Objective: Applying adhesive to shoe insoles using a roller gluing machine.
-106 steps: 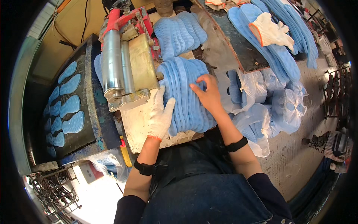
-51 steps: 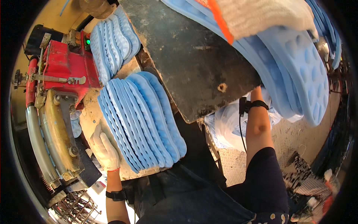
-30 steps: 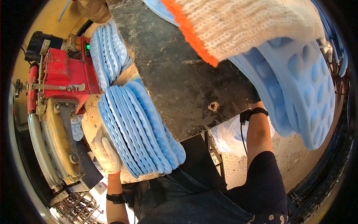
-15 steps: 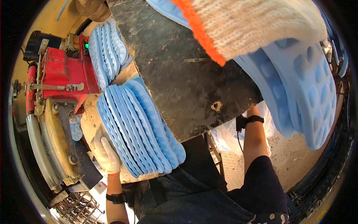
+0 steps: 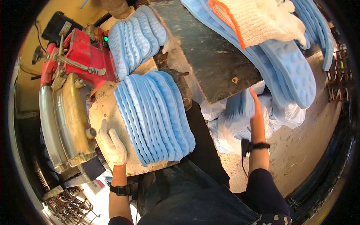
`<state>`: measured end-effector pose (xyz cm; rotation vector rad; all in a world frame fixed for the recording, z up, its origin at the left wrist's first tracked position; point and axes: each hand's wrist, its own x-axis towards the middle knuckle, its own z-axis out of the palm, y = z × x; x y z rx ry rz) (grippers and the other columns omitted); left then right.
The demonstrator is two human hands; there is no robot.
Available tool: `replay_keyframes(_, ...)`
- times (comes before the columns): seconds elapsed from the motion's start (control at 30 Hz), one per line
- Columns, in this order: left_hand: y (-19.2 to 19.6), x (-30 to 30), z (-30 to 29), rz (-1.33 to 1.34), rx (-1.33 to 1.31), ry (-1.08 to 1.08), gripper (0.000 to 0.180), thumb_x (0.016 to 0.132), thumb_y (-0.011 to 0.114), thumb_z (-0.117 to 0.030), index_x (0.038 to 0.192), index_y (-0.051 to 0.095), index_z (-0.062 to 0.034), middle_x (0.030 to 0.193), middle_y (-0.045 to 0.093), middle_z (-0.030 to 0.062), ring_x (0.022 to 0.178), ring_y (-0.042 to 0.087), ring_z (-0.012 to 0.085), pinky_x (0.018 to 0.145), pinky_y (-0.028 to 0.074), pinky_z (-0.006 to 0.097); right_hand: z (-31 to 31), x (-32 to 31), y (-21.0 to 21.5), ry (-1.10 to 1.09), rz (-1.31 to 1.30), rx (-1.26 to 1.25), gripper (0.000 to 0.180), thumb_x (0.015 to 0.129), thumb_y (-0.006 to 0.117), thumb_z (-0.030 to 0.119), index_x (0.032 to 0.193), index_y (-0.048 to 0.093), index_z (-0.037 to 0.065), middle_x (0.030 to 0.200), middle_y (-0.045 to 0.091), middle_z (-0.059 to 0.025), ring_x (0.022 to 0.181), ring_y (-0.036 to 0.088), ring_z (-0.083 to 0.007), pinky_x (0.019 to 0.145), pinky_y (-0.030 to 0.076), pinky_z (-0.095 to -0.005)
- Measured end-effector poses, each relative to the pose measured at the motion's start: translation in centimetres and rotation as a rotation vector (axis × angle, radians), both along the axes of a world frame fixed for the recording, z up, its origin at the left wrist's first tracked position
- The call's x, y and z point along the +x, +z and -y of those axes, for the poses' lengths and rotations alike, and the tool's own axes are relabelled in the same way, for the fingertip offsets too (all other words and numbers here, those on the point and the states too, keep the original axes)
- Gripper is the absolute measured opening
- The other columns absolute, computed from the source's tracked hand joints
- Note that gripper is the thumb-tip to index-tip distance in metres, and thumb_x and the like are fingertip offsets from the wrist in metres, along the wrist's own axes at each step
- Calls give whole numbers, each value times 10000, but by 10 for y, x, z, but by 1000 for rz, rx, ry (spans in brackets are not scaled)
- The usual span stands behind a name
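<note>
My left hand [image 5: 113, 148], in a white knit glove, lies on a wooden worktop [image 5: 98, 112] with its fingers stretched. Right beside it, a row of blue dimpled insoles [image 5: 153, 120] stands on edge. My bare right hand [image 5: 256, 110] is low, by the edge of a dark board [image 5: 210, 56]. Against its palm is a blurred bundle of blue insoles [image 5: 239, 105], over clear plastic bags [image 5: 228, 125]; its far fingers are hidden. On the dark board, an orange-cuffed white glove [image 5: 262, 22] rests on more blue insoles [image 5: 292, 71].
A red machine [image 5: 88, 52] with a spring and a curved metal arm [image 5: 54, 131] stands at the left. Behind the near row is another group of blue insoles [image 5: 135, 39]. More insoles [image 5: 317, 30] hang at the far right, near a metal rack [image 5: 339, 75].
The view has shifted, so the worktop and board appear farther right and the loose glove smaller. My right hand, hidden before, now shows with a bundle of blue insoles. My left hand stays beside the row.
</note>
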<state>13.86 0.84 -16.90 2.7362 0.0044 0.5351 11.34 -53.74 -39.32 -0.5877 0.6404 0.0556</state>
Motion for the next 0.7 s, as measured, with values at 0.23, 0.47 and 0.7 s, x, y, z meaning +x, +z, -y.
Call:
replay_keyframes(0.23,38,-31,31,130,-436,-275,237,910,442,-38,1064,595,58,881,560,170,845,556,293,787,447,376,-80,-119,219,222,-82,-648,832,683,806,309,1343,412,-11,1208,590,-169,1056,600,-307,925,485,-394)
replay_keyframes(0.47,161,-87,116,232,-20,-1271,414,683,683,-228,1061,607,-78,1045,577,141,976,594,304,910,488,418,-197,-120,318,663,387,-1713,933,538,860,331,1288,417,-2,1090,530,-210,1017,538,-382,889,424,-459)
replay_keyframes(0.7,184,-106,46,-149,192,-960,865,562,844,-277,1300,458,-42,1116,545,194,1064,548,383,965,415,500,-307,-100,362,980,1020,-1950,850,514,857,316,1214,495,-3,1123,532,-165,1021,516,-326,847,375,-437)
